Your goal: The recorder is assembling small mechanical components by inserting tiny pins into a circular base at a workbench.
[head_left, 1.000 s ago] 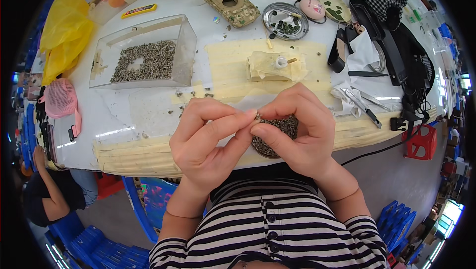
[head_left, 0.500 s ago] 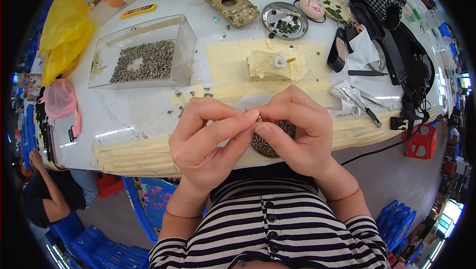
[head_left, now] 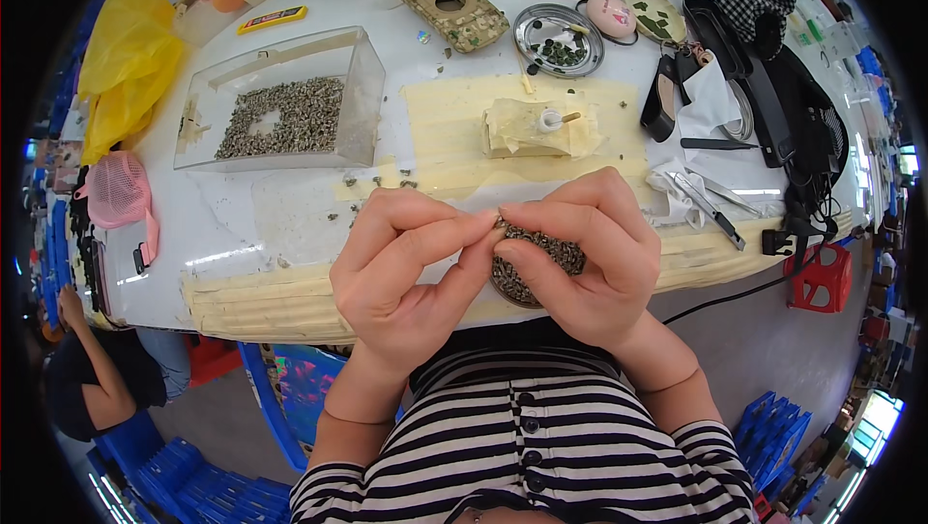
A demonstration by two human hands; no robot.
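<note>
My left hand point(head_left: 406, 277) and my right hand point(head_left: 594, 258) meet over the table's near edge, thumbs and fingertips pinched together. Between the fingertips is a tiny grey-brown part point(head_left: 501, 222), mostly hidden by them. Beneath my right hand lies a round dish full of small grey-brown parts point(head_left: 556, 251), partly covered by that hand. Further left, a clear plastic box point(head_left: 361, 99) holds a heap of similar small parts point(head_left: 300, 118). Several loose ones point(head_left: 379, 182) are scattered between the box and my left hand.
Beyond my hands stand a tape-covered block point(head_left: 512, 132) with a small white pot and stick, a camouflage toy tank hull point(head_left: 474, 29) and a metal plate point(head_left: 587, 58) of dark green bits. Tweezers and a cutter knife point(head_left: 715, 219) lie right. A co-worker's arm point(head_left: 101, 369) is far left.
My right hand has shifted slightly right, so the fingertips sit a little further apart and more of the dish shows. Both hands keep pinching.
</note>
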